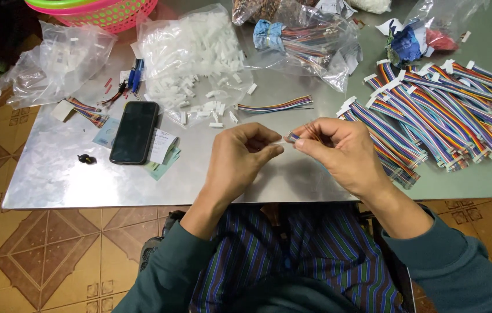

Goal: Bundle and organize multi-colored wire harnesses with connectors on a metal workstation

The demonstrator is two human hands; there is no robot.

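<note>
My right hand (341, 152) pinches the end of a short multicoloured ribbon wire bundle (309, 132) above the front of the metal table (66, 174). My left hand (241, 155) is closed just to its left, fingertips meeting the wire's end; a small white connector seems pinched there, mostly hidden. Another loose ribbon wire (275, 105) lies just beyond my hands. A big pile of finished ribbon cables with white plugs (443, 110) covers the right side. An open clear bag of white plastic connectors (196, 61) lies behind, with several spilled near it.
A black phone (134, 132) lies left of my hands on paper slips. Clear bags (54, 58) sit far left, a bag of wires (309, 37) at the back, a pink and green basket (104, 11) at the back left. Tiled floor lies below the table edge.
</note>
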